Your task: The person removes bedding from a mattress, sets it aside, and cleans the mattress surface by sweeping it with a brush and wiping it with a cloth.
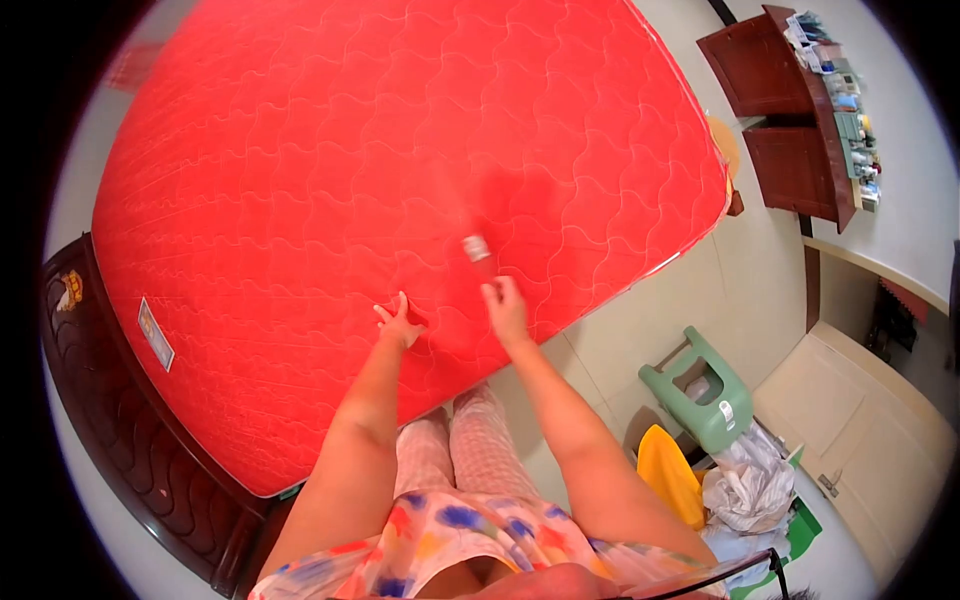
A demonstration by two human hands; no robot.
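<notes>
A large red quilted mattress [420,130] fills most of the view in front of me. My left hand [402,325] leans on it near its close edge, fingers spread and holding nothing. To the right of it, my right hand [507,306] is closed around the handle of a brush [477,249]. The brush has a reddish handle and a pale head pointing away from me, somewhat smeared by motion. It is over the mattress; whether its head touches the surface I cannot tell.
A dark wooden headboard [110,420] borders the mattress on the left. On the right stand a green plastic stool [708,390], a yellow object [668,475] and crumpled plastic bags [750,485]. Farther back is a reddish-brown cabinet [790,170] with many small items on top. Tiled floor [600,350] lies between.
</notes>
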